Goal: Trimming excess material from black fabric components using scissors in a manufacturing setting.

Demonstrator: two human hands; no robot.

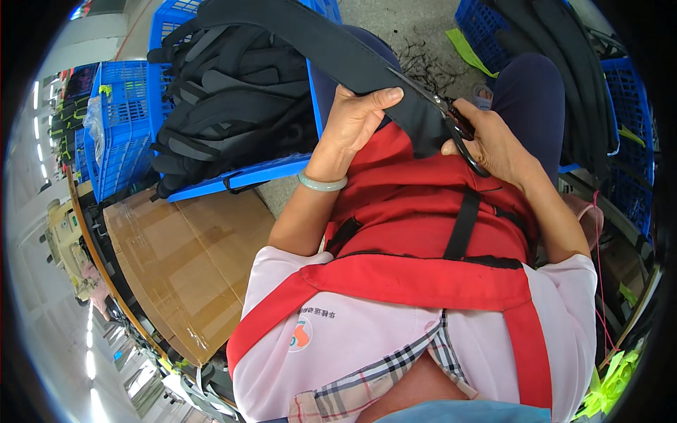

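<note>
A long, flat black strap (pixel 331 49) of padded, matte fabric ran from the top centre of the frame down to the middle, where it ended over a red fabric piece (pixel 416 211) lying across the person's lap. The left hand (pixel 352 120), just above centre, was closed around the strap's edge, thumb laid flat across its upper face and fingers curled underneath; a pale green, smooth bangle (pixel 321 183) circled that wrist. The right hand (pixel 493 144), right of centre, was shut around the dark loop handles of a pair of scissors (pixel 441 113), whose slim metal blades pointed up and left and lay against the strap's lower end, just beside the left thumb. Both forearms rose from the lower part of the frame, bent toward each other. The red piece was smooth woven cloth crossed by narrow black webbing bands (pixel 462 225). At the upper left, a blue plastic crate (pixel 127 120) with a lattice wall held a heap of similar black padded straps (pixel 233 106); a second blue crate (pixel 635 190) at the upper right held more. Below the left crate, in the left middle of the frame, stood a plain brown cardboard box (pixel 190 275) with taped seams. Dark thread trimmings (pixel 423 60) were scattered on the grey floor at the top centre, and a yellow-green strip (pixel 469 53) lay near them. On the person's pale pink shirt, lower centre, sat a small round orange and green emblem (pixel 302 335).
</note>
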